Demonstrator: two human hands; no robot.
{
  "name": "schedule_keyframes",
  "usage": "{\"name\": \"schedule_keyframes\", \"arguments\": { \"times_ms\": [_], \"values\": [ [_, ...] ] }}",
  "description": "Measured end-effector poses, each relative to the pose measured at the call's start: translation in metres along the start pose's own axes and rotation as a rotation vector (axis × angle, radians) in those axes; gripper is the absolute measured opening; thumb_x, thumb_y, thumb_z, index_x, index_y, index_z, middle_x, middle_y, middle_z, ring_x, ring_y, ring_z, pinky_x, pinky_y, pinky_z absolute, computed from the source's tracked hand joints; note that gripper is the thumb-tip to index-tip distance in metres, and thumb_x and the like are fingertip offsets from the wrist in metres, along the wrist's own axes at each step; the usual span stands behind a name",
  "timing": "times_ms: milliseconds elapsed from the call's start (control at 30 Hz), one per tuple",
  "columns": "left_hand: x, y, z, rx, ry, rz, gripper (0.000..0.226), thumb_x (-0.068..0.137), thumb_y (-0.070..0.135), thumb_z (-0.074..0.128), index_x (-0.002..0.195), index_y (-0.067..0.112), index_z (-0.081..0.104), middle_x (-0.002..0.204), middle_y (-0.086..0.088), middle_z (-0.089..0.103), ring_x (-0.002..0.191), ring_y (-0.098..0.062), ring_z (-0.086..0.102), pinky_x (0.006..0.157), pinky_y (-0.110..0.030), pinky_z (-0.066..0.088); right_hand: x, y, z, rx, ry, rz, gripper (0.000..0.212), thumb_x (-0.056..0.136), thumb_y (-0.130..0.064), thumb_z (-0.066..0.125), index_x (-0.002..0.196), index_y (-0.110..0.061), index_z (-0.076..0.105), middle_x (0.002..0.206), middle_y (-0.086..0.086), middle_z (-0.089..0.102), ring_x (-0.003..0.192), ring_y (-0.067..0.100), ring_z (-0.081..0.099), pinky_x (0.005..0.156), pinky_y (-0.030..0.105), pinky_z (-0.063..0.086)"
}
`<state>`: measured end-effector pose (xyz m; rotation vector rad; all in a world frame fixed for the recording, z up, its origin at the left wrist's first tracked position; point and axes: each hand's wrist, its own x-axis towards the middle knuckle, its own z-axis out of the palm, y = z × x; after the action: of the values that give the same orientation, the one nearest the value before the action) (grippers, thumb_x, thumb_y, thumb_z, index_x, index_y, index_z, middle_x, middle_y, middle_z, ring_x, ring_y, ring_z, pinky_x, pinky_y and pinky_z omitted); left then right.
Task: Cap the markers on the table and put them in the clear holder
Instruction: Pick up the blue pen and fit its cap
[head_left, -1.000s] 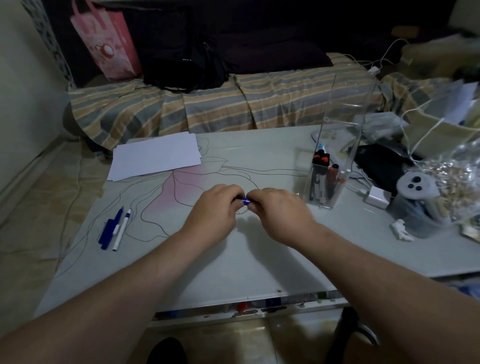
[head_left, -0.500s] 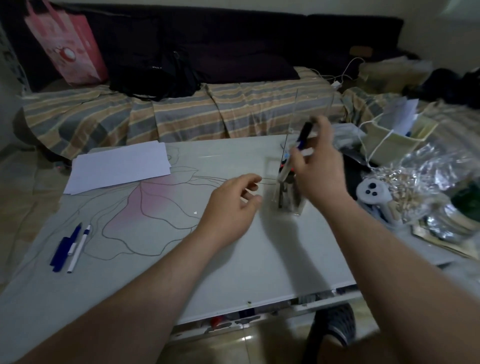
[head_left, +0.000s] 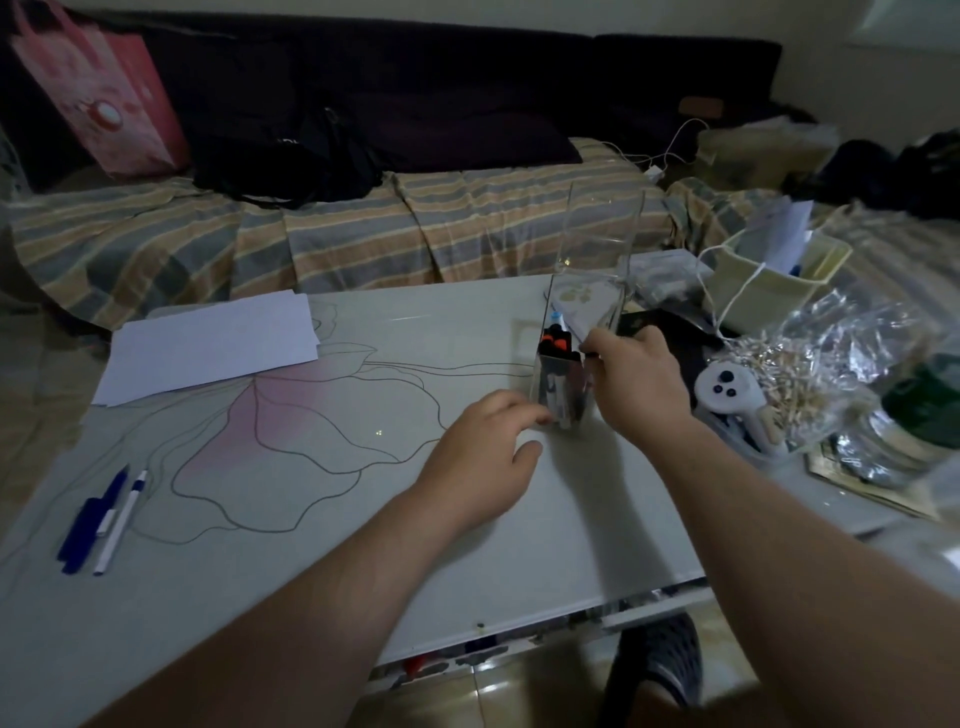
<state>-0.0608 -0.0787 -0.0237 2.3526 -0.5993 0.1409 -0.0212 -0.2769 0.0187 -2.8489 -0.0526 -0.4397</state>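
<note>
Lowered since before, both hands flank the clear holder.

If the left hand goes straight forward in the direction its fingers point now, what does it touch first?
Most likely the clear holder. The left hand rests on the table with its fingers aimed at the holder's lower part, very near or already touching it; depth is unclear.

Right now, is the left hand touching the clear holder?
Touching. The head view shows the left hand's fingertips against the clear holder's lower left wall.
</note>
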Motion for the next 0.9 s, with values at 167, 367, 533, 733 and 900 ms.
{"name": "schedule_keyframes", "arguments": {
  "times_ms": [167,367,533,733,900],
  "values": [
    [-0.001,-0.004,0.000,-0.018,0.007,-0.008,0.034,0.093,0.023,0.056,0.123,0.038,0.064,0.126,0.016,0.054,0.115,-0.007,0.051,0.096,-0.030,0.048,-0.001,-0.002,0.001,0.053,-0.127,0.105,0.037,0.100,-0.015,0.045,0.132,-0.024,0.062,0.098,0.003,0.054,0.111,0.033,0.042,0.091,0.049,0.046],
    [0.002,-0.018,-0.007,0.005,0.081,-0.046,0.035,0.091,0.025,0.060,0.124,0.035,0.065,0.125,0.011,0.059,0.112,-0.010,0.054,0.097,-0.027,0.046,-0.010,-0.032,0.014,-0.009,0.082,-0.116,0.032,0.089,-0.015,0.056,0.115,-0.019,0.074,0.114,0.005,0.065,0.102,0.032,0.055,0.084,0.041,0.047],
    [-0.008,-0.061,-0.034,0.156,0.125,-0.272,0.034,0.087,0.033,0.062,0.120,0.038,0.067,0.117,0.009,0.064,0.108,-0.018,0.060,0.096,-0.035,0.050,-0.028,-0.081,0.034,0.071,-0.448,-0.147,0.038,0.096,-0.034,0.052,0.132,-0.026,0.063,0.128,0.004,0.066,0.119,0.025,0.059,0.101,0.039,0.049],
    [-0.063,-0.137,-0.100,0.321,0.096,-0.574,0.028,0.086,0.030,0.064,0.113,0.035,0.073,0.124,0.001,0.065,0.112,-0.024,0.062,0.098,-0.039,0.052,-0.053,-0.123,0.066,0.000,-0.625,-0.291,0.044,0.096,-0.035,0.049,0.139,-0.029,0.056,0.141,0.005,0.052,0.128,0.030,0.052,0.102,0.046,0.048],
    [-0.132,-0.200,-0.166,0.409,0.175,-0.768,0.025,0.088,0.031,0.070,0.113,0.030,0.074,0.118,-0.003,0.069,0.105,-0.026,0.066,0.092,-0.038,0.055,-0.068,-0.169,0.085,0.028,-0.661,-0.405,0.042,0.094,-0.031,0.047,0.134,-0.036,0.055,0.139,0.000,0.048,0.127,0.028,0.050,0.097,0.048,0.050]
  ]
}}
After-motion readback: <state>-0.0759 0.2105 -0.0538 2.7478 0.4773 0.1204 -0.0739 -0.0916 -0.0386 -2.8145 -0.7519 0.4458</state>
